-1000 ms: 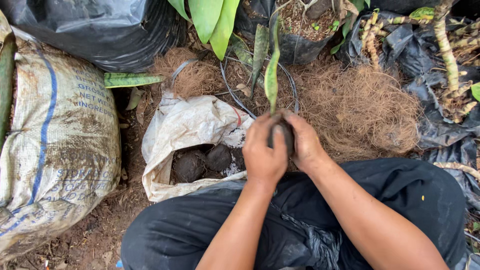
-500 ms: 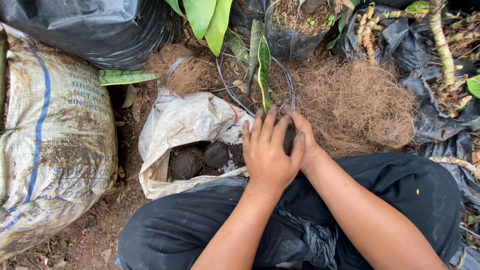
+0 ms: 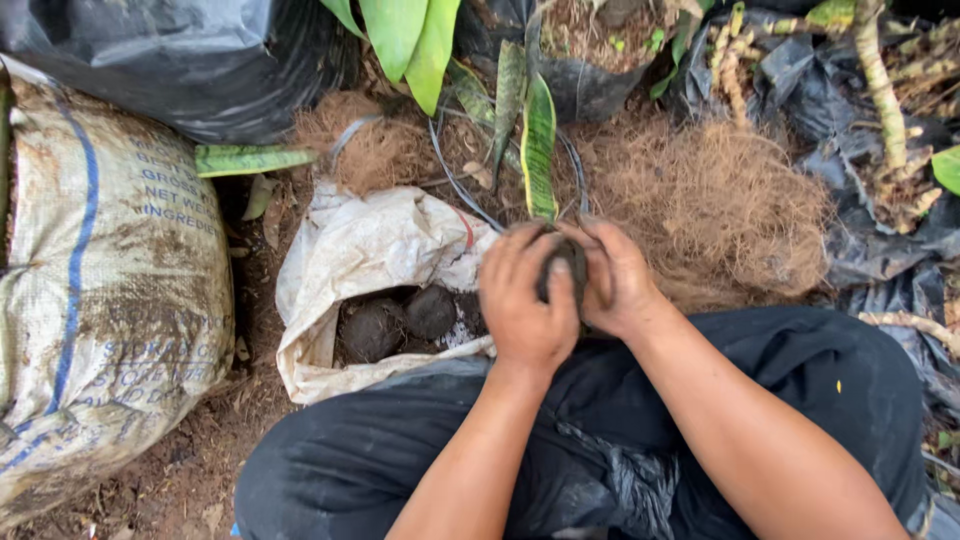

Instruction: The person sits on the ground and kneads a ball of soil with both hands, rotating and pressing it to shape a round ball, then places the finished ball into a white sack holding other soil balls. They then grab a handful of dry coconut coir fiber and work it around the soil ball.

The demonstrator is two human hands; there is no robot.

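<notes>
Risk, largest first. Your left hand and right hand are both clamped around the dark soil ball at the base of a single upright leaf cutting. If you squeeze unevenly, my judgement is that the ball could crumble and shed onto your black trousers or the ground. The leaf rises toward 12 o'clock from between your fingers; a twist of either wrist could bend or snap it where it enters the ball, which the fingers hide from view.

Second, the open white sack lies at 9 o'clock of your hands, mouth facing you, with finished dark balls inside. It sits slack on the dirt; a careless drop could likely roll a ball out or crush those already there.

Third, the pile of brown coir fibre lies at 2 o'clock, just beside your right hand. Loose strands could cling to the ball's surface.

Condition of the item. The soil ball is held just above your lap, centre of view, mostly covered by both hands; only a dark, rough patch shows between them. The leaf is long, narrow, green with a yellow edge, standing near vertical. I cannot tell whether the ball is wrapped or bare.

A large printed sack stands at 9 o'clock, well apart.
</notes>
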